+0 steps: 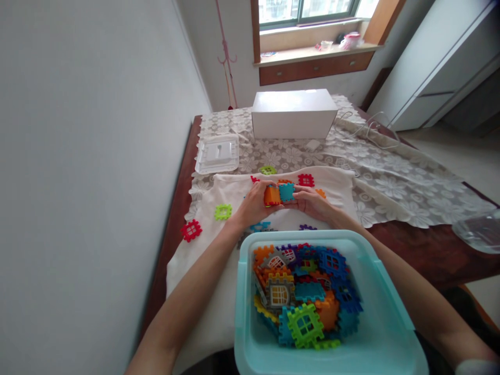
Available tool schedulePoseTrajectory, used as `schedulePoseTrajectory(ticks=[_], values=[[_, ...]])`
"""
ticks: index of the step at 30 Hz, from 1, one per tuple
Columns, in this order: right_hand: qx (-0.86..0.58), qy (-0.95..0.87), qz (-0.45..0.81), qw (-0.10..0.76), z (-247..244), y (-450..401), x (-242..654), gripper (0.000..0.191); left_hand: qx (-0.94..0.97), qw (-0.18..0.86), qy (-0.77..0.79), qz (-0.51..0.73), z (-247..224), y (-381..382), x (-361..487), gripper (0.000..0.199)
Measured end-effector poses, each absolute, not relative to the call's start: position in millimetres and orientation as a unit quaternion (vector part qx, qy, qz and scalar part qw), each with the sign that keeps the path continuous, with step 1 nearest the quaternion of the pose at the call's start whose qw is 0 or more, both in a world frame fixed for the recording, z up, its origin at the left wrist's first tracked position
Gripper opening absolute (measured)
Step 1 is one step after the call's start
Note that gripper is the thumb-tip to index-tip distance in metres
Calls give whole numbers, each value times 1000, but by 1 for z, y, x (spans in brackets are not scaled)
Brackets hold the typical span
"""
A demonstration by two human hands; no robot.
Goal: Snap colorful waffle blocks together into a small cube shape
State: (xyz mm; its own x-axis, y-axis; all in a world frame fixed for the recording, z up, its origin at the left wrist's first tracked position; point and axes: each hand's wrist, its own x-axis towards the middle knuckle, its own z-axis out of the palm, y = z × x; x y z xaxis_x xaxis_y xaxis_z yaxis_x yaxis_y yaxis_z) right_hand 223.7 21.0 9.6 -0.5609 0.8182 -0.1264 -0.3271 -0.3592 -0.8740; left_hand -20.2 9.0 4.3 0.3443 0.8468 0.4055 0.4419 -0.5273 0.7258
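Observation:
Beyond the bin, above a white cloth point(207, 271), both hands meet around a small build of plastic pieces. My left hand point(258, 202) is closed round its orange block point(272, 196). On the right side, my right hand point(311, 201) has its fingers on the blue square piece point(287, 192). Under the hands lies an orange-red part, mostly hidden. Loose notched pieces surround them: a red one point(306, 180) behind, a green one point(223, 212) and another red one point(191, 230) to the left, and a blue one point(260, 226) in front.
A light teal bin point(380, 312) full of coloured notched pieces stands nearest me, between my forearms. Farther back are a white box point(294, 117) and a white plastic lid point(217, 152) on the lace tablecloth. A wall rises along the left; a clear container point(478, 232) is at right.

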Motion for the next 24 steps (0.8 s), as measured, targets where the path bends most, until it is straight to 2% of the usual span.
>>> schedulePoseTrajectory(ticks=[4, 6, 8, 11, 13, 16, 19, 24], values=[[-278, -446, 765, 372, 12, 21, 221, 44, 734, 288, 407, 461, 0, 10, -18, 74], [-297, -478, 720, 405, 12, 22, 223, 45, 714, 297, 388, 502, -2, 10, -17, 74], [-346, -516, 630, 466, 13, 25, 228, 41, 693, 305, 376, 534, -1, 10, -16, 72], [-456, -577, 425, 528, 11, 35, 241, 27, 652, 348, 392, 549, 5, 9, -16, 68], [-520, -638, 272, 499, 7, 43, 250, 26, 610, 389, 411, 555, 10, 8, -17, 63], [-561, -734, 124, 362, -2, 49, 260, 50, 544, 448, 422, 570, 17, 8, -18, 57], [-575, -767, 95, 267, -11, 51, 262, 59, 447, 558, 381, 586, 23, 9, -19, 56], [-567, -768, 98, 281, -18, 55, 263, 45, 347, 701, 294, 550, 36, 9, -22, 52]])
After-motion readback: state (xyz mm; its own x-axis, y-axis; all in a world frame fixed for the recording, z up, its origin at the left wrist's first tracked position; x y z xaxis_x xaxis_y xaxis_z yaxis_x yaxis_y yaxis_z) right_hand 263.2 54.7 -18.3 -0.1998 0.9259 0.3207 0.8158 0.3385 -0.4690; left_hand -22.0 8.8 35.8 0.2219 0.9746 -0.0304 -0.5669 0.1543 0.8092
